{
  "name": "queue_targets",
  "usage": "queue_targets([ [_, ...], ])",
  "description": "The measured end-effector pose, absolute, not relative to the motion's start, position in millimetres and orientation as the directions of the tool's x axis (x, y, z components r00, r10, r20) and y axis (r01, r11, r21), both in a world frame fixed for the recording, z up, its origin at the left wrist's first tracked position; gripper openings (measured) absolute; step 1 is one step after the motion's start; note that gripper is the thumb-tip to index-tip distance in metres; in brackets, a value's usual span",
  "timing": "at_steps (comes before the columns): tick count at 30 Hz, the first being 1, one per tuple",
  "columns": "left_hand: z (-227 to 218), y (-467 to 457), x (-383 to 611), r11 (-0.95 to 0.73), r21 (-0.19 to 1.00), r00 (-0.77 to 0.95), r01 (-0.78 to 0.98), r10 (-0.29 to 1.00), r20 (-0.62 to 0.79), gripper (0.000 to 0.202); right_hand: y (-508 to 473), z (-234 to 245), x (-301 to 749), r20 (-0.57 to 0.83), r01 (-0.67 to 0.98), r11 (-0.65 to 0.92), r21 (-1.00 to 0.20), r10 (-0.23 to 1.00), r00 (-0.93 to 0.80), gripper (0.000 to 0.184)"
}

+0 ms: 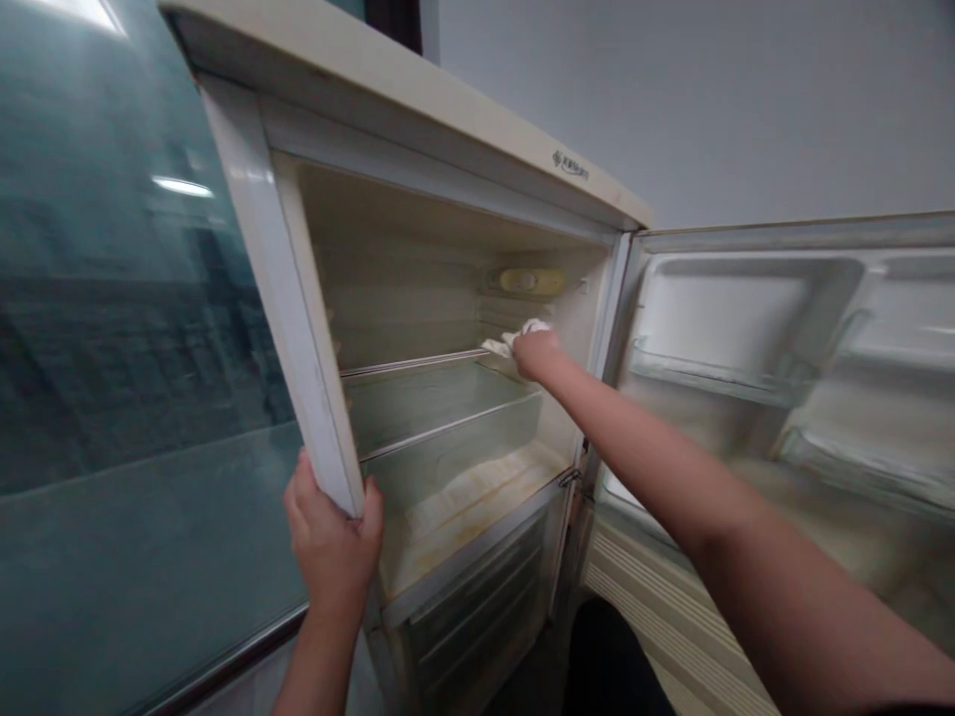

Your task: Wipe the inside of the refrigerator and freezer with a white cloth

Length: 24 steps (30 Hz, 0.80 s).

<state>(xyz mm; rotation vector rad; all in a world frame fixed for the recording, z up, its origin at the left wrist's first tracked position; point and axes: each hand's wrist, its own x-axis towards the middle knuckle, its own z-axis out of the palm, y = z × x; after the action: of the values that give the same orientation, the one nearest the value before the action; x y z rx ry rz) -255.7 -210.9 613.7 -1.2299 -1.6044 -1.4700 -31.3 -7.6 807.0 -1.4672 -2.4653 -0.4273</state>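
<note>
An old off-white refrigerator (407, 85) stands with its upper compartment exposed. My left hand (332, 532) grips the left edge of its frame (302, 328), thumb on the inner side and fingers around the outside. Inside the compartment, my right hand (535, 355) is closed on a white cloth (496, 346), near the right wall and above the glass shelf (425, 403). A yellowish lamp cover (526, 281) sits just above that hand. Brownish stains mark the compartment floor (477, 507).
To the right the refrigerator door (746, 298) hangs open, with clear door racks (708, 373). Below the compartment is a lower section with a ribbed front (477, 607). A greenish glass pane (134, 378) lies to the left. My dark-clad knee (612, 661) shows at the bottom.
</note>
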Motion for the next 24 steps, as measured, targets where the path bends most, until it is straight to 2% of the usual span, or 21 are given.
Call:
queue_targets([
  [2, 614.7, -221.2, -242.3, -0.059, 0.320, -0.305, 0.946, 0.177, 0.936, 0.091, -48.7, 779.5, -23.0, 0.402, 0.862, 0.504, 0.054, 0.779, -0.481, 0.037],
  [4, 608.0, -233.3, -219.7, -0.116, 0.257, -0.240, 0.959, 0.143, 0.960, 0.094, -89.3, 736.0, -10.1, 0.443, 0.749, 0.655, -0.098, 0.703, -0.556, 0.035],
  [5, 600.8, -238.3, -206.1, -0.188, 0.251, -0.220, 0.950, 0.171, 0.960, 0.094, -107.4, 707.9, -3.1, 0.445, 0.668, 0.723, -0.176, 0.664, -0.600, 0.031],
  [6, 590.9, -242.0, -191.7, -0.280, 0.269, -0.197, 0.922, 0.260, 0.945, 0.087, -123.2, 676.4, 4.0, 0.446, 0.595, 0.761, -0.259, 0.641, -0.625, 0.025],
  [8, 564.9, -244.2, -164.0, -0.385, 0.447, -0.164, 0.808, 0.581, 0.797, 0.061, -148.1, 607.9, 17.1, 0.421, 0.484, 0.769, -0.418, 0.636, -0.647, 0.023],
  [10, 534.7, -241.9, -141.6, -0.310, 0.708, -0.190, 0.635, 0.825, 0.532, 0.049, -166.2, 541.7, 28.3, 0.389, 0.396, 0.695, -0.600, 0.686, -0.615, 0.029],
  [12, 506.3, -239.7, -127.4, -0.179, 0.835, -0.151, 0.520, 0.943, 0.297, 0.041, -180.5, 487.5, 37.7, 0.353, 0.266, 0.594, -0.759, 0.720, -0.598, 0.039],
  [14, 484.4, -240.8, -121.4, -0.108, 0.874, -0.114, 0.474, 0.976, 0.183, 0.033, -191.4, 449.0, 45.9, 0.283, 0.131, 0.450, -0.883, 0.735, -0.616, 0.043],
  [16, 471.5, -244.7, -121.1, -0.067, 0.888, -0.108, 0.456, 0.986, 0.130, 0.032, -198.2, 424.3, 53.5, 0.175, 0.097, 0.308, -0.946, 0.742, -0.647, 0.041],
  [18, 468.0, -248.9, -123.3, -0.048, 0.891, -0.133, 0.451, 0.984, 0.120, 0.038, -201.2, 408.8, 60.3, 0.096, 0.167, 0.247, -0.955, 0.784, -0.613, 0.036],
  [21, 477.5, -251.0, -123.2, -0.056, 0.893, -0.191, 0.447, 0.969, 0.156, 0.039, -203.1, 394.8, 66.5, 0.187, 0.276, 0.351, -0.895, 0.855, -0.483, 0.041],
  [24, 494.2, -247.6, -110.7, -0.095, 0.898, -0.173, 0.429, 0.967, 0.185, 0.040, -204.8, 384.3, 66.8, 0.299, 0.195, 0.441, -0.876, 0.815, -0.496, 0.053],
])
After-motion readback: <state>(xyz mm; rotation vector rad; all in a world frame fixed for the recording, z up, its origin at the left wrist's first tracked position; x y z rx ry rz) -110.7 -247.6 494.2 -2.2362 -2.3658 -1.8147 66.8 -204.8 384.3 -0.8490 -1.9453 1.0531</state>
